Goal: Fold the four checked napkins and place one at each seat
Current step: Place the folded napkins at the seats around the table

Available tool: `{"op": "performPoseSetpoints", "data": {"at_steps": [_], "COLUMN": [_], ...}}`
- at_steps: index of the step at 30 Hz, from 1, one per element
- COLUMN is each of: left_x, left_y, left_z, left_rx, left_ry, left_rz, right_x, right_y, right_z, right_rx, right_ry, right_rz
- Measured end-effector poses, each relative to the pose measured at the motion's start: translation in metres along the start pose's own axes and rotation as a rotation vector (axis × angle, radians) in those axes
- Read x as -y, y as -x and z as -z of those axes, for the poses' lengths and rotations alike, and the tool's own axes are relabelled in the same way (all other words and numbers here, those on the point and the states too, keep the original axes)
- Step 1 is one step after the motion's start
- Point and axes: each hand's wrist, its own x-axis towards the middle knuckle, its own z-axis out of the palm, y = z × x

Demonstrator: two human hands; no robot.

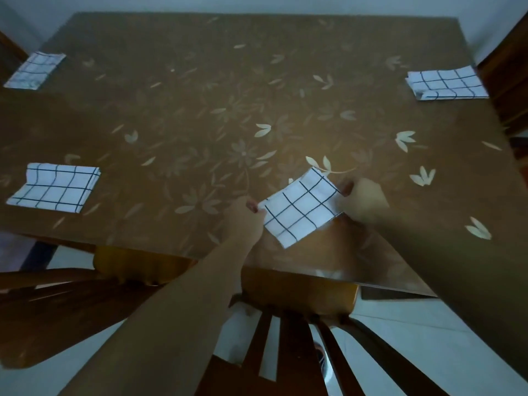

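Note:
A folded white napkin with dark checks (300, 208) is held near the table's front edge, turned at an angle. My left hand (244, 217) pinches its left corner and my right hand (363, 200) pinches its right corner. Three other folded checked napkins lie flat on the brown floral table (200, 90): one at the near left (55, 187), one at the far left (35, 70), one at the far right (447, 84).
A wooden chair (294, 324) stands right in front of me, under the table's front edge. Another chair (57, 295) is at the near left. Dark chair backs show at the far left (8, 57) and the right (508, 87).

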Motion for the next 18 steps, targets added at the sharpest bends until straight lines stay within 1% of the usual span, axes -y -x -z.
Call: {"op": "performPoseSetpoints", "data": {"at_steps": [2,6,9,11,13,16,18], "left_x": [-0.003,-0.003,-0.001,0.002,0.005,0.007,0.007], "left_y": [0.002,0.015,0.023,0.026,0.025,0.022,0.022], "left_z": [-0.001,-0.006,-0.008,-0.008,-0.006,-0.004,-0.004], "left_rx": [-0.017,-0.038,0.027,0.079,0.115,0.114,0.098], "left_ry": [0.092,0.152,0.205,0.207,0.186,0.081,0.069], "left_rz": [-0.012,-0.030,0.044,0.040,-0.005,-0.105,-0.157], "right_x": [-0.011,-0.025,-0.029,-0.030,-0.027,-0.024,-0.024], "right_y": [0.009,0.032,0.048,0.055,0.059,0.060,0.061], "right_z": [-0.001,-0.008,-0.014,-0.016,-0.016,-0.016,-0.017], "right_rx": [-0.011,-0.025,-0.013,0.007,0.028,0.026,0.026], "right_ry": [-0.039,-0.083,-0.082,-0.129,-0.214,-0.208,-0.238], "right_rz": [-0.062,-0.133,-0.155,-0.176,-0.207,-0.217,-0.237]}}
